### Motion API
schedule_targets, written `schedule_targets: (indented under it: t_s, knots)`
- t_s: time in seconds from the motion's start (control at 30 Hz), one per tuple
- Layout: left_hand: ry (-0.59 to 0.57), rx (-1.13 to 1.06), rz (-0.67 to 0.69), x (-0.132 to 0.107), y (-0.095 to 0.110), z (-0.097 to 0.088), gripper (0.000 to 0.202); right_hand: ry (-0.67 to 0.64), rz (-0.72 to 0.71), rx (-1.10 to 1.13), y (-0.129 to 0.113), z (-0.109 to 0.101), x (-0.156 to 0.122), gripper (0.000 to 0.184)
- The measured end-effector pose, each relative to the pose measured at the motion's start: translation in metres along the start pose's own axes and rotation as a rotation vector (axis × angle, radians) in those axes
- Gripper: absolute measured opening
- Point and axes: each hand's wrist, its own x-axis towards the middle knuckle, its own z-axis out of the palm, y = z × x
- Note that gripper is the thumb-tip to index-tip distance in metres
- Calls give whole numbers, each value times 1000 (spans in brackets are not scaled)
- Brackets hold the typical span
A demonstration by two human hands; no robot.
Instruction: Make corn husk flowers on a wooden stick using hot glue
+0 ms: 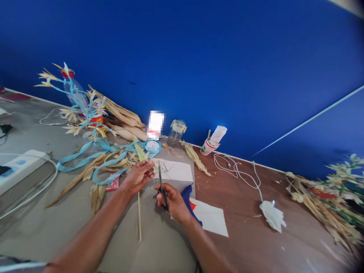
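Left hand (140, 176) pinches husk (140, 152), right hand (172, 199) grips scissors (160, 176) (scant room beside blue tool (187, 196)).

Scissors (160, 177) right of held husk (139, 152), ribbon (104, 144) left; jar (175, 134) behind, cup (209, 146) farther right

Husks (98, 194), ribbon (104, 144) on grey tabletop (125, 250)

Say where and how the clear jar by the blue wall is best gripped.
The jar is probably best gripped around its body, below the beige lid, from the near side: it stands upright with the blue wall close behind.
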Motion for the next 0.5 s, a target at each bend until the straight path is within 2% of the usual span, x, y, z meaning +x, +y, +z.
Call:
schedule_targets:
  t_s: [0.1,0.23,0.33,0.4,0.5]
  knots:
    - [-38,25,-34,1,1,-4,22,-53,-12,136,-3,-2,-3,51]
    - [-88,-30,-43,1,5,-8,20,-265,134,462,-15,-10,-6,61]
    - [-105,-65,-16,0,8,-7,19,-355,123,537,-25,-19,-9,68]
    - [-101,-28,-20,0,7,-5,19,-289,44,497,-31,-21,-10,64]
    - [-63,103,-55,-1,4,-1,20,-46,-113,366,-36,-18,-6,49]
